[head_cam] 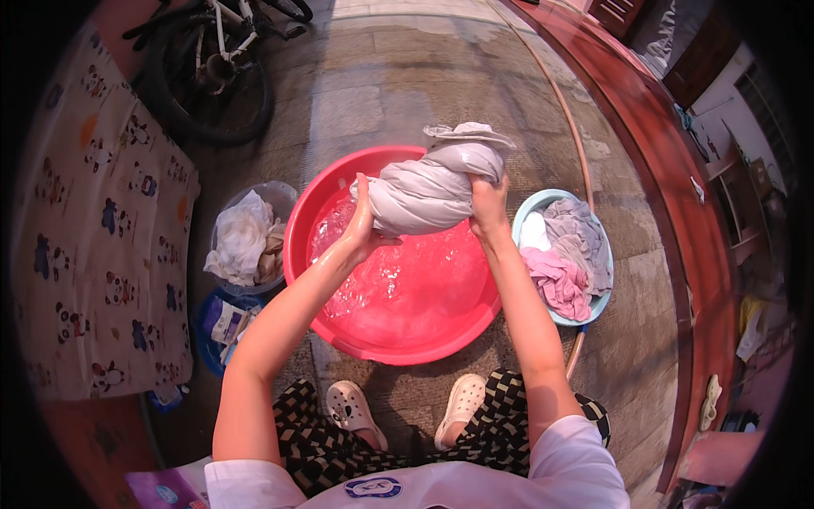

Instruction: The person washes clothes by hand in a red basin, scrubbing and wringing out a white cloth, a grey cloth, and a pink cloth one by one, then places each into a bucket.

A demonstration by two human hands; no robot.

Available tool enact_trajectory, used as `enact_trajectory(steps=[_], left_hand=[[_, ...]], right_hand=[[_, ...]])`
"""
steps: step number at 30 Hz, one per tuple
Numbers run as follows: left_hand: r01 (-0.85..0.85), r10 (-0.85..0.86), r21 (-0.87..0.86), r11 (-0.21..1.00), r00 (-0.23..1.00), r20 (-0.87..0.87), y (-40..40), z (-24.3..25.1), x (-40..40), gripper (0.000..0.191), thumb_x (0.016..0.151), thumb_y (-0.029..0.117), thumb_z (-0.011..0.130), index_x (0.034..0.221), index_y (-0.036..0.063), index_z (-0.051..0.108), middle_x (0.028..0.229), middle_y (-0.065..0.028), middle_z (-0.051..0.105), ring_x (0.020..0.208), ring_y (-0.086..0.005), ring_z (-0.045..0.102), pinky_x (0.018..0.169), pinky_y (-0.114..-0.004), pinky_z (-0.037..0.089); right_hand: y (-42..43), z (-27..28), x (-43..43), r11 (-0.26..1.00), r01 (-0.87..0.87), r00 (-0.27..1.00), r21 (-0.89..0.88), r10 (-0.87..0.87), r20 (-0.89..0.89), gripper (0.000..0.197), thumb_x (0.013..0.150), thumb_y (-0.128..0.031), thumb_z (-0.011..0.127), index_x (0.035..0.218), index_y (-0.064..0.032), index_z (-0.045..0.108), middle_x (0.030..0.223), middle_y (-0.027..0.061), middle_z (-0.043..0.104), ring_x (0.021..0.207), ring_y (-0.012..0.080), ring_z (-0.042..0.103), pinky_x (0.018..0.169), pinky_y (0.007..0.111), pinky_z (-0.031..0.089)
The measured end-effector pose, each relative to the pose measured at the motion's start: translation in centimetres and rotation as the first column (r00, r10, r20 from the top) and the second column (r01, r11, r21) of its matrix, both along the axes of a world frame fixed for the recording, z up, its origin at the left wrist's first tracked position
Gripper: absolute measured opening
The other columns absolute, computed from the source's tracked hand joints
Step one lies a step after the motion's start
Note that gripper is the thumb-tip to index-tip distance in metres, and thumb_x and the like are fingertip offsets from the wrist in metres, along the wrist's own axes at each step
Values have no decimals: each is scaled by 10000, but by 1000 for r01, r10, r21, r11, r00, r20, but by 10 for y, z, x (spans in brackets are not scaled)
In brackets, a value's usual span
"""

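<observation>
A wet, light grey garment (423,191), twisted into a thick roll, is held above a large red plastic basin (388,357). My left hand (364,223) grips its left end, thumb up along the side. Around its right end is my right hand (488,202), with a loose fold of fabric standing up beyond it. Water (413,286) with some bubbles fills the bottom of the basin.
To the right, a light blue basin (516,216) holds grey, pink and white clothes. At left stand a clear tub (291,197) of pale laundry and a blue basin (203,331) with packets. A hose (566,108), a bicycle (216,76) and a panda-print cloth cover (114,229) surround the spot.
</observation>
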State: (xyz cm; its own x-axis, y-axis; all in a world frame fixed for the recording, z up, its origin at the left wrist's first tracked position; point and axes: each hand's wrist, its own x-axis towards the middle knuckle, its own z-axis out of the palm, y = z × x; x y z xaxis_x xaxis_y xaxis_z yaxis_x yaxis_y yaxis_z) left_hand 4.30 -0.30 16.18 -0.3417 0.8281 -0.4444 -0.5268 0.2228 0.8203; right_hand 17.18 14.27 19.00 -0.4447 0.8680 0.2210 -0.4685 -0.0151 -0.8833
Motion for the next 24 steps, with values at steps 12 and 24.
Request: enact_trajectory(steps=[12,24], left_hand=[[424,-425,-34,905,905,-28,8,-63,-64,571,887,521,471,1279,106,484,1226,-87,559,1057,-192,577,876,-387,495],[682,-598,128,720,703,-384,31,-31,-56,279,802,141,664,1058,47,607,968,-41,623,854,-108,556,738,-283,485]], right_hand=[[-51,4,11,308,-410,882,859,-108,459,811,506,-166,764,1275,-213,509,966,131,537,936,298,511,874,426,357],[-76,4,17,-276,-377,925,884,-58,376,348,753,-222,584,1101,-215,587,860,21,530,857,192,538,880,424,348]])
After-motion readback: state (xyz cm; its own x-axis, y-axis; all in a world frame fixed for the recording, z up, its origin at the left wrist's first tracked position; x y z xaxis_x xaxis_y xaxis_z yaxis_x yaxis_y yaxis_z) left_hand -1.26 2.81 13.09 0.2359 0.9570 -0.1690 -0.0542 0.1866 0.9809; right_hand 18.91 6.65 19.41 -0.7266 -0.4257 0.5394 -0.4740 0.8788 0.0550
